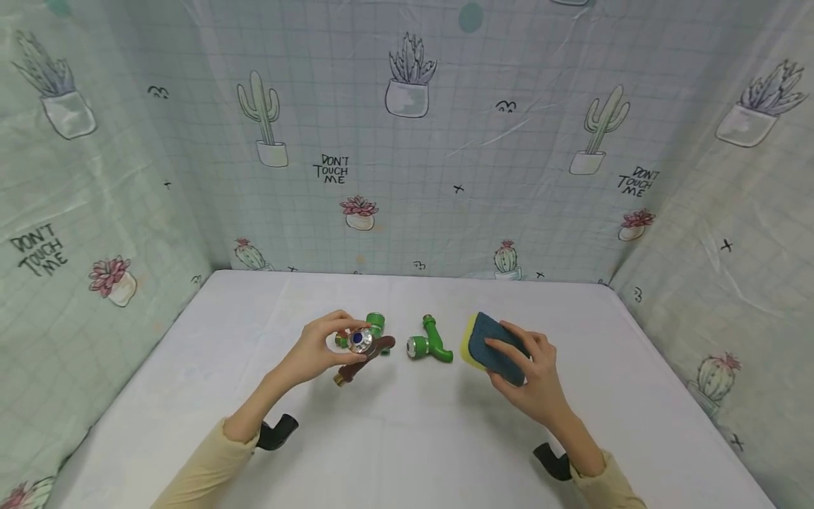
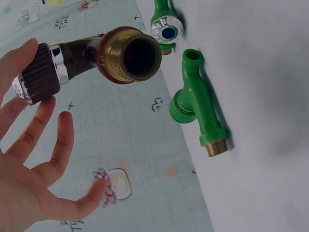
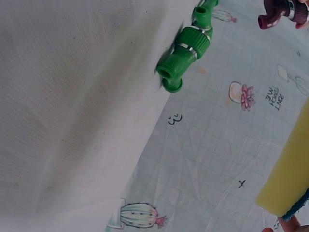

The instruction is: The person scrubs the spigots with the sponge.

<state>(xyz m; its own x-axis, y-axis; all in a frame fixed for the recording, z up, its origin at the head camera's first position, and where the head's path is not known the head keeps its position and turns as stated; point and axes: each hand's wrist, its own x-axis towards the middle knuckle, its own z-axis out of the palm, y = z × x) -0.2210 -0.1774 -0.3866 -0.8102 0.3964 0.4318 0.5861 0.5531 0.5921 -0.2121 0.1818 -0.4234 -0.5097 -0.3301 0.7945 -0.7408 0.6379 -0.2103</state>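
My left hand pinches the ribbed knob of a dark brown tap between thumb and fingers, holding it above the table. The tap's brass threaded end faces the left wrist camera. In my right hand is a sponge, gripped by its edges, with a dark blue-green scouring side and a yellow side. Between the hands a green tap lies on the table. Another green tap lies behind the brown one, partly hidden by it and my left hand.
The white table ends at a hanging cloth printed with potted plants, which also hangs along both sides. Black curved pieces sit at both wrists.
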